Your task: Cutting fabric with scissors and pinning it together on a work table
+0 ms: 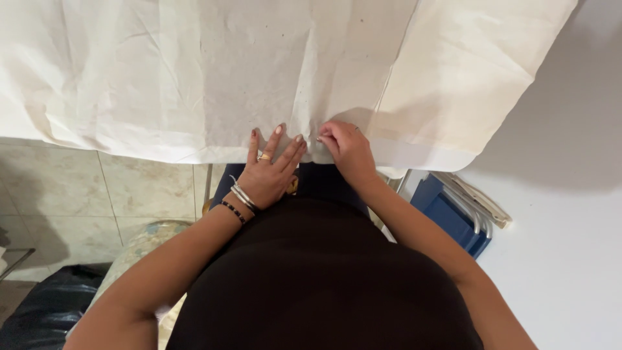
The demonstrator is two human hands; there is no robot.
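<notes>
- The cream cloth [259, 71] is spread across the table, its near edge hanging toward the person.
- The left hand [267, 172] is laid flat on that edge, fingers spread, nothing grasped.
- The edge is pinched by the right hand [346, 149], beside the left.
- A blue folded chair [453, 217] is leaned at the right.

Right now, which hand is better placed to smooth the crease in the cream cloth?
Probably the left hand: it lies flat, fingers spread, on the cream cloth beside the crease. The right hand is curled, pinching the cloth's near edge.
</notes>
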